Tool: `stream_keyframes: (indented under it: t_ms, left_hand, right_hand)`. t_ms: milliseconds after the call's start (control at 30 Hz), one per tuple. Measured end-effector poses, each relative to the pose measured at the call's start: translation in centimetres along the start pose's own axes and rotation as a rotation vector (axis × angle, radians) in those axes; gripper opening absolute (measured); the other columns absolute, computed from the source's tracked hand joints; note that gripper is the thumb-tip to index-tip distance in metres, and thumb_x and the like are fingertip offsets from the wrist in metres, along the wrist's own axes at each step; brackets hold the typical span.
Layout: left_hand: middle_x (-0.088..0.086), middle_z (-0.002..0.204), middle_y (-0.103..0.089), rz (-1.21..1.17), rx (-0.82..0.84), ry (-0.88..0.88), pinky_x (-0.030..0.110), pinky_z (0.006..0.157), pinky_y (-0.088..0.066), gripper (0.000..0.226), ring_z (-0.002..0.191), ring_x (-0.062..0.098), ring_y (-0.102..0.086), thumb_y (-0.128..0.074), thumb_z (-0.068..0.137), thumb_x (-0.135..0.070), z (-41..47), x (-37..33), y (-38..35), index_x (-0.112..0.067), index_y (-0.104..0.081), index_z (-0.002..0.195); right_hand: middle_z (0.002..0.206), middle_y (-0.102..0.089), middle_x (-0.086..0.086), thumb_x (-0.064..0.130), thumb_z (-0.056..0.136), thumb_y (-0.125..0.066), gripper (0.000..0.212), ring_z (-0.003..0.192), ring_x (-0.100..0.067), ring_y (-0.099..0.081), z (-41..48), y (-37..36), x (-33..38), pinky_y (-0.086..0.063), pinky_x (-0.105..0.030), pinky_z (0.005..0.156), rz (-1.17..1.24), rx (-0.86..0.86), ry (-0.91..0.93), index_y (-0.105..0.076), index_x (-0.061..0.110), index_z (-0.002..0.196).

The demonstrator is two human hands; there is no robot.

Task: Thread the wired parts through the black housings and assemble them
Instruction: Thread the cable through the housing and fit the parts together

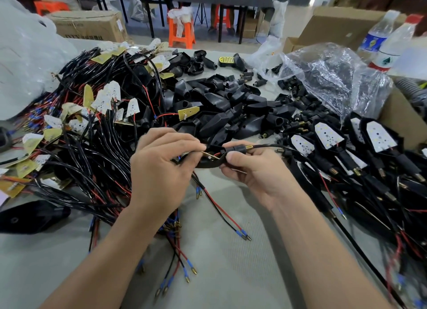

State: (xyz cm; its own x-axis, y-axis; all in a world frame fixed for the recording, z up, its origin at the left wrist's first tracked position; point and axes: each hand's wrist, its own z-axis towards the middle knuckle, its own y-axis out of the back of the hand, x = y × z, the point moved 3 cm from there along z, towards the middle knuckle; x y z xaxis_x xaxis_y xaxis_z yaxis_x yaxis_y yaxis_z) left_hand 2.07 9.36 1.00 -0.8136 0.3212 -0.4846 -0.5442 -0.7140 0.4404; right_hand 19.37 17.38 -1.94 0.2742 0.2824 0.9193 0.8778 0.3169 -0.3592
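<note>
Over the table [231, 262], the left hand [159, 167] and right hand [254, 172] are holding one black housing [208, 164].
The right hand is gripping the black housing at its stem end; the left hand is pinching a wired board [210, 155] at its opening. Fingers are hiding most of the board.

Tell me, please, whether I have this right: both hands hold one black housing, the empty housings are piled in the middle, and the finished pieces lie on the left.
One slip: the head view shows the finished pieces on the right; loose wired boards lie on the left. The rest stands.
</note>
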Motion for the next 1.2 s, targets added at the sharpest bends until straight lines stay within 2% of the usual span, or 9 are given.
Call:
stream_keyframes:
  t_ms: [133,300,400,567,667,767,867,1067,1200]
  left_hand:
    - [-0.018,0.098,-0.075,0.237,-0.171,-0.260,0.035,0.091,-0.041,0.007,0.093,0.018,-0.060,-0.079,0.094,-0.024,-0.5,-0.6,0.4,-0.024,-0.084,0.089]
    - [-0.020,0.091,-0.077,0.402,-0.294,-0.263,0.032,0.090,-0.033,0.016,0.088,0.015,-0.058,-0.077,0.094,-0.022,-0.6,-0.8,0.5,-0.029,-0.083,0.081]
    - [-0.017,0.090,-0.077,0.397,-0.198,-0.213,0.035,0.082,-0.043,0.018,0.081,0.017,-0.065,-0.074,0.092,-0.017,-0.6,-0.4,-0.1,-0.029,-0.083,0.083]
    - [-0.025,0.092,-0.073,-0.039,0.036,0.113,0.018,0.078,-0.056,0.016,0.086,0.000,-0.071,-0.070,0.084,-0.015,-0.8,-0.8,-1.1,-0.022,-0.084,0.083]
    - [-0.028,0.077,-0.072,-0.200,0.051,0.392,0.011,0.068,-0.053,0.017,0.076,-0.004,-0.070,-0.080,0.083,-0.021,-0.7,0.0,-1.0,-0.038,-0.081,0.086]
    - [-0.024,0.082,-0.074,-0.233,0.110,0.609,0.010,0.070,-0.053,0.033,0.074,-0.004,-0.070,-0.085,0.080,-0.024,-0.6,1.6,-1.1,-0.043,-0.077,0.106]
    - [-0.012,0.097,-0.079,-0.475,0.312,0.758,0.020,0.075,-0.058,0.035,0.082,0.003,-0.073,-0.077,0.089,-0.009,-0.6,2.2,-2.4,-0.029,-0.076,0.117]
    - [0.008,0.100,-0.080,-0.897,0.452,0.879,0.021,0.072,-0.059,0.026,0.091,0.022,-0.077,-0.059,0.100,-0.002,-0.8,1.8,-3.0,-0.018,-0.077,0.110]
    - [0.013,0.095,-0.080,-0.892,0.392,0.918,0.021,0.068,-0.059,0.020,0.085,0.024,-0.078,-0.064,0.097,-0.005,-0.8,2.1,-3.0,-0.017,-0.079,0.103]
  right_hand:
    - [0.075,-0.072,-0.013,-0.005,0.092,-0.064,0.012,0.062,-0.018,-0.070,0.2,-0.2,-0.4,-0.058,-0.023,0.060,0.023,-0.043,-0.088,-0.073,0.002,0.096]
    - [0.078,-0.074,-0.014,0.011,0.100,-0.059,0.015,0.058,-0.017,-0.068,0.3,-0.1,0.0,-0.056,-0.024,0.054,0.118,-0.118,-0.068,-0.070,0.001,0.096]
    - [0.075,-0.072,-0.010,0.009,0.100,-0.059,0.011,0.056,-0.017,-0.063,0.3,-0.2,0.1,-0.053,-0.025,0.054,0.071,-0.166,0.043,-0.066,0.004,0.094]
    - [0.070,-0.068,-0.006,0.004,0.100,-0.058,0.013,0.057,-0.018,-0.058,0.4,0.3,0.8,-0.050,-0.027,0.058,0.079,-0.251,0.155,-0.065,0.012,0.092]
    - [0.076,-0.071,-0.008,-0.002,0.099,-0.056,0.019,0.060,-0.018,-0.057,0.3,0.4,1.1,-0.049,-0.028,0.061,0.044,-0.213,0.218,-0.066,0.011,0.090]
    - [0.087,-0.074,-0.013,-0.009,0.097,-0.054,0.019,0.062,-0.017,-0.058,0.1,0.0,1.5,-0.051,-0.025,0.062,-0.017,-0.109,0.318,-0.065,0.006,0.092]
    - [0.093,-0.075,-0.015,-0.011,0.097,-0.052,0.020,0.063,-0.016,-0.057,-0.2,-0.5,1.8,-0.051,-0.024,0.065,-0.041,0.006,0.368,-0.065,0.004,0.094]
    - [0.096,-0.074,-0.015,-0.005,0.101,-0.049,0.019,0.065,-0.020,-0.055,-0.5,-1.1,1.6,-0.050,-0.028,0.066,-0.032,0.085,0.320,-0.065,0.004,0.099]
    - [0.093,-0.075,-0.018,0.012,0.105,-0.050,0.025,0.064,-0.020,-0.058,-0.4,-0.6,2.0,-0.050,-0.027,0.062,-0.011,-0.103,0.327,-0.071,0.006,0.094]
